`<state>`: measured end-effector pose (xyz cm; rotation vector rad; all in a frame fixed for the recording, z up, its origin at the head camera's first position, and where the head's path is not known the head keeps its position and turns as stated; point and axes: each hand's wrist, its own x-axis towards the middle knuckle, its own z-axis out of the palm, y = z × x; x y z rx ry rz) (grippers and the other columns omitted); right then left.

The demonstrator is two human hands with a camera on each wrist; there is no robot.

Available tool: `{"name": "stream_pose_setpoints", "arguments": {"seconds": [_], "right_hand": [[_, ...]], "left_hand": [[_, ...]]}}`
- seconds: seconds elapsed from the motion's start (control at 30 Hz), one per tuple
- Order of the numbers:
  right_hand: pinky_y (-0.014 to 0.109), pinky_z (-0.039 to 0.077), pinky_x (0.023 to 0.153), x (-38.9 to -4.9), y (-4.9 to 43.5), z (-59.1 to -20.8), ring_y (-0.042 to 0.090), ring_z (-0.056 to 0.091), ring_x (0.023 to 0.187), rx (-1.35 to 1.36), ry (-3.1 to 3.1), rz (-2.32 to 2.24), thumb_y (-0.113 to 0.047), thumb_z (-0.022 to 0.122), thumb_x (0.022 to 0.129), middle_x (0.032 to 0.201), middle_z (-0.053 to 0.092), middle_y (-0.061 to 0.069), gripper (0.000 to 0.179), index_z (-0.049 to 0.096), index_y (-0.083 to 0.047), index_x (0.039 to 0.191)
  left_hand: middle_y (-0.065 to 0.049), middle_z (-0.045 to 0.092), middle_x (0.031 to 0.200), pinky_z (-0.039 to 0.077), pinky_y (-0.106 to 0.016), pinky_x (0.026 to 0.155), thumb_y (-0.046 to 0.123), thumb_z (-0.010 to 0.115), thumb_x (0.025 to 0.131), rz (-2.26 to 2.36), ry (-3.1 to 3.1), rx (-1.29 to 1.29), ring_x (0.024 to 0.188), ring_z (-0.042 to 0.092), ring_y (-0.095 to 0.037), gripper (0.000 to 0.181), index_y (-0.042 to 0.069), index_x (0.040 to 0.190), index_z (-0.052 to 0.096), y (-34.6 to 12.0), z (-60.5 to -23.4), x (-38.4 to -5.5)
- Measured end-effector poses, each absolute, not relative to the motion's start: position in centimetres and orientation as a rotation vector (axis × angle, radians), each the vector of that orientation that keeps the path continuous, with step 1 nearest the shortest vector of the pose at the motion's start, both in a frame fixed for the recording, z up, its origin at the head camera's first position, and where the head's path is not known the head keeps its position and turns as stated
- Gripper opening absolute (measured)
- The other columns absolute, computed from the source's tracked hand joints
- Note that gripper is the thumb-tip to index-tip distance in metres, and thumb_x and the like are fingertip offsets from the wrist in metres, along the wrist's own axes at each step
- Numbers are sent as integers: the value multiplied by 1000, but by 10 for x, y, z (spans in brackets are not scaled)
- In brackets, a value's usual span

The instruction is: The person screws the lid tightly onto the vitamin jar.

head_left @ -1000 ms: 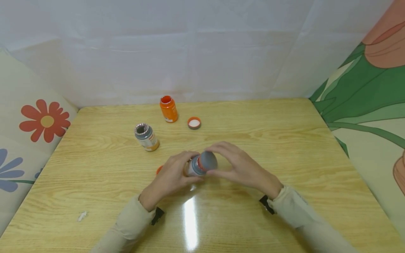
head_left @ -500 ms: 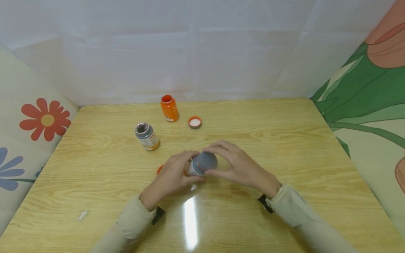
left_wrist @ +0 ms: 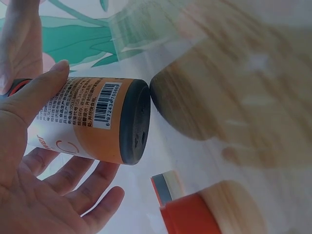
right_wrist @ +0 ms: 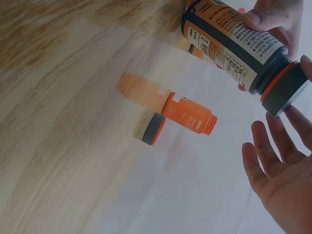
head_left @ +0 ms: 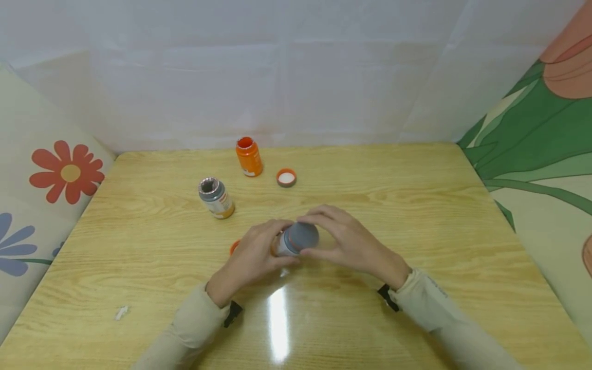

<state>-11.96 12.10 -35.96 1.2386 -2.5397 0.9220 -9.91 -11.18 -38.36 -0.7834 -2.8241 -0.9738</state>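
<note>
At far left on my head feed I see a small whitish scrap (head_left: 122,312) on the glossy pale wooden table (head_left: 439,205). Next, an uncapped grey, white and orange plastic bottle (head_left: 219,199) stands upright, and an orange-edged round object (head_left: 235,247) peeks out from behind the left hand (head_left: 252,254). Farther back stands an uncapped bright orange plastic bottle (head_left: 250,158), with an upturned grey round cap (head_left: 287,178) just beside it, orange-rimmed and white inside. At front centre I see the left hand clamped round a tilted grey, white and orange cylindrical bottle (head_left: 284,244), its mouth pointing right. There, the right hand (head_left: 349,244) pinches a dark grey round lid (head_left: 303,236) over the mouth, a thin orange band showing beneath it.
</note>
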Motion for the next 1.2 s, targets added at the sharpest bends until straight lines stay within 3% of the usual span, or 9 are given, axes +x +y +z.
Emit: {"name": "stream_pose_setpoints", "arguments": {"seconds": [0.97, 1.2], "right_hand": [[40, 55, 94, -119, 117, -360, 22, 64, 110, 1227, -2468, 806, -40, 82, 78, 119, 66, 7, 58, 66, -12, 126], [40, 53, 98, -121, 118, -362, 22, 63, 112, 1219, -2479, 795, -41, 82, 78, 120, 66, 7, 58, 65, -11, 126]], "left_hand": [[-5, 71, 111, 55, -36, 83, 30, 90, 70, -964, -2782, -815, 95, 66, -18, 66, 11, 127, 61, -111, -384, -100], [-5, 72, 109, 54, -35, 82, 32, 90, 71, -943, -2774, -813, 93, 66, -17, 64, 12, 125, 62, -110, -386, -101]]}}
